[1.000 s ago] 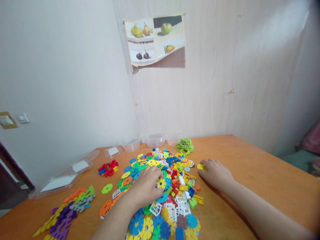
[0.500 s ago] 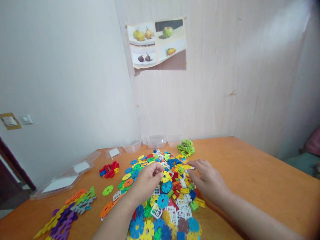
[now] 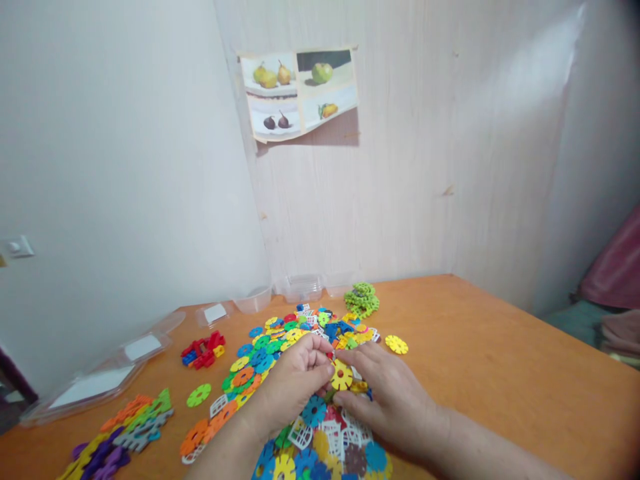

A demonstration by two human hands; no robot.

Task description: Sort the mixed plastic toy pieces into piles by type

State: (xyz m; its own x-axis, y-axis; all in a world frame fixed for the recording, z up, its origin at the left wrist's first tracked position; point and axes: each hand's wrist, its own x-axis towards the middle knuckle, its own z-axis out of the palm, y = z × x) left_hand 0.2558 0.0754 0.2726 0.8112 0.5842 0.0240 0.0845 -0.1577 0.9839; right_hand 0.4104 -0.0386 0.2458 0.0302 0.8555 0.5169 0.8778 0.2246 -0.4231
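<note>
My left hand (image 3: pixel 307 367) is closed, its thumb and fingertips pinching a yellow snowflake disc (image 3: pixel 342 375) upright above the pile. Close on the disc's right side is my right hand (image 3: pixel 387 390), with thumb and fingers parted above and below it; whether they touch the disc I cannot tell. Beneath both hands spreads a heap of notched discs, such as a blue disc (image 3: pixel 314 411) and an orange disc (image 3: pixel 243 377), mixed with small building bricks and white lattice pieces (image 3: pixel 301 433). A second yellow disc (image 3: pixel 397 344) lies on the table beyond my right hand.
Red bricks (image 3: pixel 203 349) form a cluster on the left, with a lime disc (image 3: pixel 199 395) nearer. Colourful interlocking pieces (image 3: pixel 143 430) lie front left. Clear lids (image 3: pixel 90 387) and plastic tubs (image 3: pixel 253 300) line the wall. Green linked pieces (image 3: pixel 362 300) stand at the back of the wooden table (image 3: pixel 480 373).
My right hand has moved left and nearer, up to the disc in my left hand. A yellow disc now lies on the table to the right of the pile. The view has shifted right.
</note>
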